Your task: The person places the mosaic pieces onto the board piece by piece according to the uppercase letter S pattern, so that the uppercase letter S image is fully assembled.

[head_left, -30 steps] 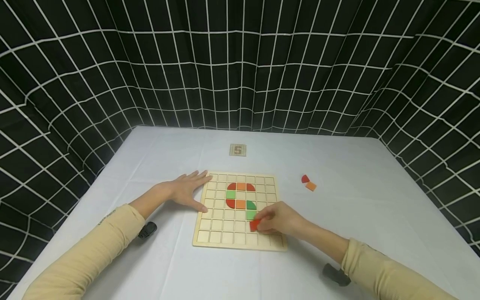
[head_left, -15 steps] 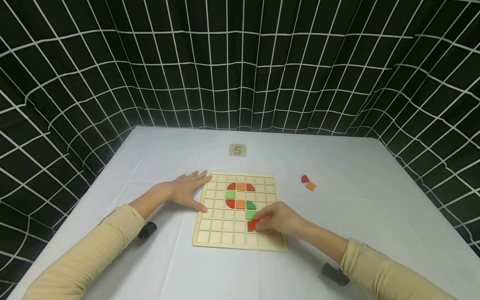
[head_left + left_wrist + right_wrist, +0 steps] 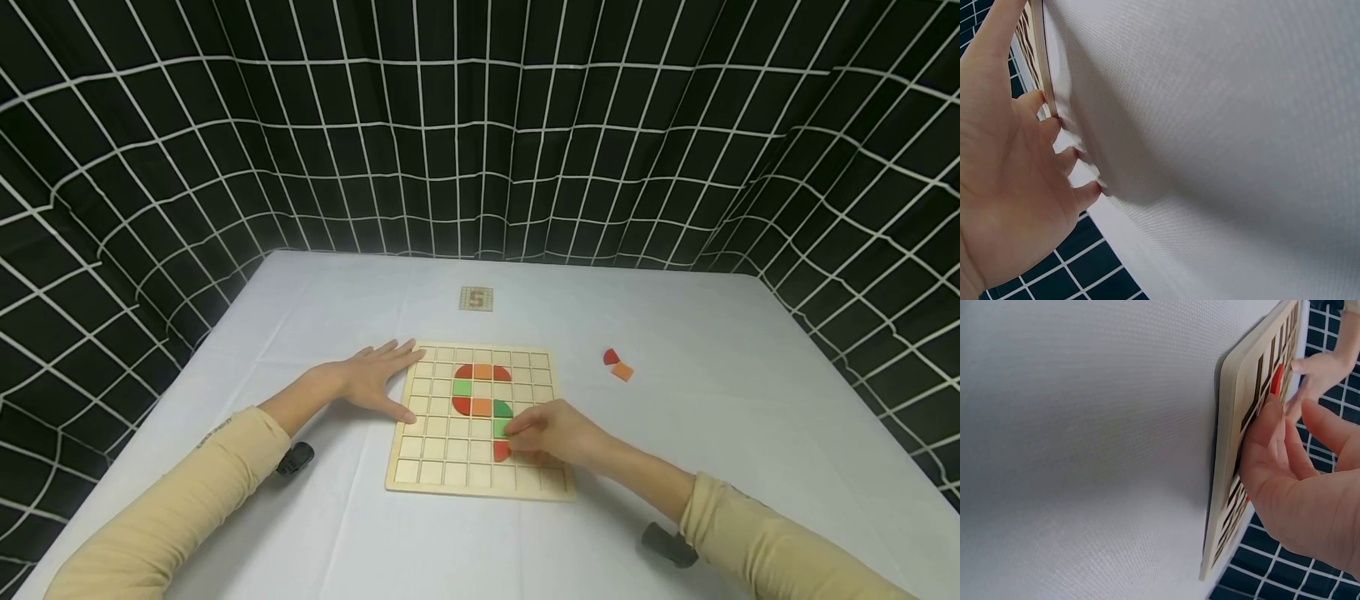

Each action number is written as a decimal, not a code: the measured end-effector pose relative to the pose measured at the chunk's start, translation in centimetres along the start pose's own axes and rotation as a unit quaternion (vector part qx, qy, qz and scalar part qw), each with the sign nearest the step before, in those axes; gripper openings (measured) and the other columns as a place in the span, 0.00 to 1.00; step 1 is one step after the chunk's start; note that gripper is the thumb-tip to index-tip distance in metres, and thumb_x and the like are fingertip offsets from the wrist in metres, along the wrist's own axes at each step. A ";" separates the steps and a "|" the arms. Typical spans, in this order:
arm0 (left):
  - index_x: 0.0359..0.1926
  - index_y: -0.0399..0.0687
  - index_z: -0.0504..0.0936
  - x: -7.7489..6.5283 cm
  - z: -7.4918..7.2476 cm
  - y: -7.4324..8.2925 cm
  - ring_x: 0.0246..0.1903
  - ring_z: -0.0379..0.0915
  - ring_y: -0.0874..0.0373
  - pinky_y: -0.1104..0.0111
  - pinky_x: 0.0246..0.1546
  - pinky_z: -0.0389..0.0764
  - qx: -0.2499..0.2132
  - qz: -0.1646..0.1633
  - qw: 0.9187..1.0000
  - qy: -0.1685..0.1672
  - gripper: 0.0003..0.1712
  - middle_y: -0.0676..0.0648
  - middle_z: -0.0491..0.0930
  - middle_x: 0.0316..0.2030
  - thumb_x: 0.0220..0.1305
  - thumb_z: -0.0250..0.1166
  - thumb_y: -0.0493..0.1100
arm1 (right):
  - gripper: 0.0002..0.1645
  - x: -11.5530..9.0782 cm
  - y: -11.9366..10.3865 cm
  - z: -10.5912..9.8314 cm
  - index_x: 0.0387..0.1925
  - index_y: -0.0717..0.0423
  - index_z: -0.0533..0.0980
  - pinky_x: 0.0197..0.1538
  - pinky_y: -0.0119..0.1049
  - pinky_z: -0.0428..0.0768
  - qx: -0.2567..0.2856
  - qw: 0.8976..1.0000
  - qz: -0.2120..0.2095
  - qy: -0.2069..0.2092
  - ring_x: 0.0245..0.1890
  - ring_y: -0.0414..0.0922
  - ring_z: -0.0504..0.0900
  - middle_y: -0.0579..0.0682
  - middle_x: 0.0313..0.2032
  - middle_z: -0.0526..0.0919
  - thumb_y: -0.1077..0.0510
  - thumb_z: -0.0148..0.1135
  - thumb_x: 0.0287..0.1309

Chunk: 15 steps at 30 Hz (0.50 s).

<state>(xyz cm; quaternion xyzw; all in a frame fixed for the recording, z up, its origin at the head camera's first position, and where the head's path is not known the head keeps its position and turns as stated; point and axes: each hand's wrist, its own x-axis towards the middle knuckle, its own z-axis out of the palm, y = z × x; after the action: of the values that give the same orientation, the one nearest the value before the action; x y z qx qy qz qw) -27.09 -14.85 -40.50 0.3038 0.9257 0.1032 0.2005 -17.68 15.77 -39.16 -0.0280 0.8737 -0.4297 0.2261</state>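
A square wooden grid board (image 3: 442, 475) lies on the table, with red, orange and green flat pieces set in its cells. My left hand (image 3: 371, 379) rests with spread fingers at the board's left edge, thumb and fingertips on the rim; the left wrist view shows its palm. Over the board's lower right, my right hand (image 3: 558, 433) touches a red quarter-circle piece (image 3: 500, 451) with its thumb. That piece lies in a cell below a light green square (image 3: 500, 429). In the right wrist view, the index finger stands apart from the thumb, and the red piece (image 3: 1277, 380) shows beyond the thumb tip.
A loose red quarter-circle piece (image 3: 611, 357) and an orange square (image 3: 622, 372) lie right of the board. Behind it is a small card (image 3: 476, 299) with an S-shaped pattern. Black curtains with white grid lines (image 3: 480, 167) surround the white table (image 3: 337, 292).
The red quarter-circle piece has moved slightly left and now lies in a cell under the light green square. My right index finger has parted from it. The left hand stays in place.
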 end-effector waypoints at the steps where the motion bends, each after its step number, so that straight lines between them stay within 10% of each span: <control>1: 0.76 0.49 0.44 0.0 0.0 0.0 0.71 0.30 0.40 0.43 0.67 0.37 0.001 0.000 1.000 0.000 0.66 0.43 0.36 0.74 0.46 0.63 0.76 | 0.10 0.0 0.0 -0.1 0.39 0.50 0.85 0.35 0.32 0.77 -0.004 1.000 -0.001 0.002 0.34 0.42 0.75 0.42 0.37 0.82 0.57 0.71 0.52; 15: 0.76 0.50 0.43 0.0 -0.1 0.1 0.71 0.31 0.40 0.43 0.67 0.37 0.002 -0.002 1.000 -0.003 0.66 0.43 0.36 0.74 0.46 0.62 0.76 | 0.14 -0.3 1.7 -2.7 0.46 0.58 0.81 0.34 0.34 0.78 0.039 0.999 -0.003 0.013 0.29 0.45 0.77 0.49 0.30 0.81 0.58 0.65 0.57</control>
<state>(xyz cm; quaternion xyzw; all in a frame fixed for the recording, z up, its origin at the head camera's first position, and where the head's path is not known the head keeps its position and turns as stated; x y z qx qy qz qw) -27.09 -14.81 -40.42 0.3022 0.9260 0.0999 0.2029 -18.29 18.91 -38.92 -0.0167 0.8588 -0.4650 0.2144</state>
